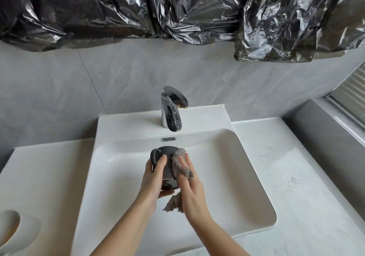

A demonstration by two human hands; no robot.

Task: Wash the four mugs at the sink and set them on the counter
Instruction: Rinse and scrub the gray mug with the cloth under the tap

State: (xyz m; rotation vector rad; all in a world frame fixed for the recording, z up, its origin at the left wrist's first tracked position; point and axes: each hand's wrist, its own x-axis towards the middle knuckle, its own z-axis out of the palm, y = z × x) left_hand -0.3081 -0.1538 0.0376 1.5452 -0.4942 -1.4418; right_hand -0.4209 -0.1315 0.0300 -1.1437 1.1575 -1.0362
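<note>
Grey marbled wall tiles and crumpled black plastic sheeting are seen behind a white sink with a chrome faucet, set into a pale desk. Over the basin, between the two grips, a dark mug is held tilted. The left grip is wrapped round it, thumb on top. A grey cloth is clasped by the right grip and pressed against the mug's side.
</note>
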